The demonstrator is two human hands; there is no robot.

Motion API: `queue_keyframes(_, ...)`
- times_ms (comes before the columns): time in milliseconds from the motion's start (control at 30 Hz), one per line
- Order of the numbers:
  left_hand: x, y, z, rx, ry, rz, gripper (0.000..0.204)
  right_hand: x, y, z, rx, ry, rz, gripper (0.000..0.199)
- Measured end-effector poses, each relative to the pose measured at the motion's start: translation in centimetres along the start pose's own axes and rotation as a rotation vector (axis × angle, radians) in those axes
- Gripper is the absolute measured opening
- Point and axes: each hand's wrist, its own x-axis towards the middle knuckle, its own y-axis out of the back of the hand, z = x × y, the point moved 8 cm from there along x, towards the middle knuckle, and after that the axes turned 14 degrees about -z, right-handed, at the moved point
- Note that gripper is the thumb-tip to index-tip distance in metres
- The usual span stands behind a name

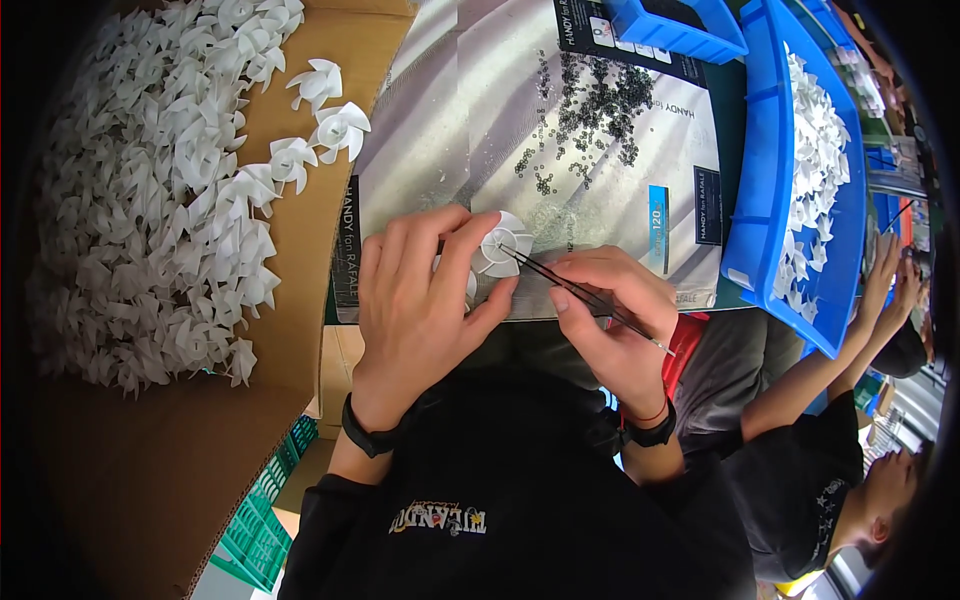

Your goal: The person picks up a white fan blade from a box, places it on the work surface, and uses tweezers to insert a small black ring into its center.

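My left hand (420, 300) grips a white plastic fan wheel (503, 245) between thumb and fingers, over a flat printed grey sheet (470, 110). My right hand (615, 310) pinches black tweezers (580, 292), whose tips touch the hub of the wheel. A scatter of several tiny dark rings (590, 110) lies on the sheet beyond my hands. A second white piece sits partly hidden under my left fingers.
A big cardboard box (310, 250) on the left holds a heap of white fan wheels (160, 190). A blue bin (760, 180) on the right holds more white wheels. Another person (820, 480) sits at the lower right, hands near that bin. A green crate (265, 520) stands below.
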Motion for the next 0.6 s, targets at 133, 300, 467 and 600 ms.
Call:
queue_keyframes(133,0.0,-0.1,0.0,-0.001,0.001,-0.002,0.053,0.0,0.0,0.1,-0.003,0.01,0.004,0.021)
queue_keyframes(300,0.0,0.1,0.0,-0.001,-0.004,0.006,0.053,0.2,0.0,-0.1,0.0,0.004,0.0,0.021)
queue_keyframes(467,0.0,0.0,-0.1,-0.01,-0.005,0.009,0.053,0.7,0.0,-0.9,-0.062,-0.016,-0.027,0.021)
queue_keyframes(600,-0.1,0.0,-0.2,-0.019,0.003,-0.009,0.058,1.2,-0.3,-1.7,-0.178,-0.054,-0.075,0.021)
